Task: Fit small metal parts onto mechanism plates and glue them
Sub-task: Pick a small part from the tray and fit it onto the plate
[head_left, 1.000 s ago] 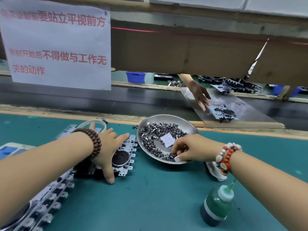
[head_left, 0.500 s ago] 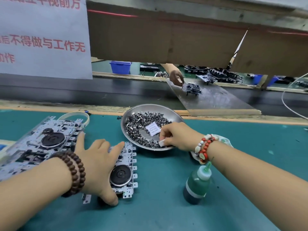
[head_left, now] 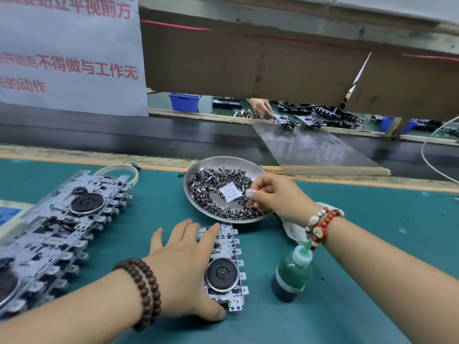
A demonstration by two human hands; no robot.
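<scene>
Since half a second ago, our right hand (head_left: 278, 194) has lifted off the far-right rim of the steel dish (head_left: 198, 170) and now hovers above the small metal parts (head_left: 211, 180), fingertips pinched together; we cannot tell whether a part is between them. Our left hand has stayed flat on its plate.

Taking the steel dish as reference, left to right:

Well to its left, a row of mechanism plates (head_left: 62, 227) lies overlapped on the green table (head_left: 372, 306), with a tape roll (head_left: 116, 168) at the row's far end.

Just in front of the dish, our left hand (head_left: 183, 264) rests open, fingers spread, pressing a single mechanism plate (head_left: 223, 271) against the table; the plate's black wheel shows beside the palm.

Inside the dish, a white paper label (head_left: 231, 194) lies among the parts.

To the front right of the dish, a green glue bottle (head_left: 291, 274) stands upright, below our right wrist.
</scene>
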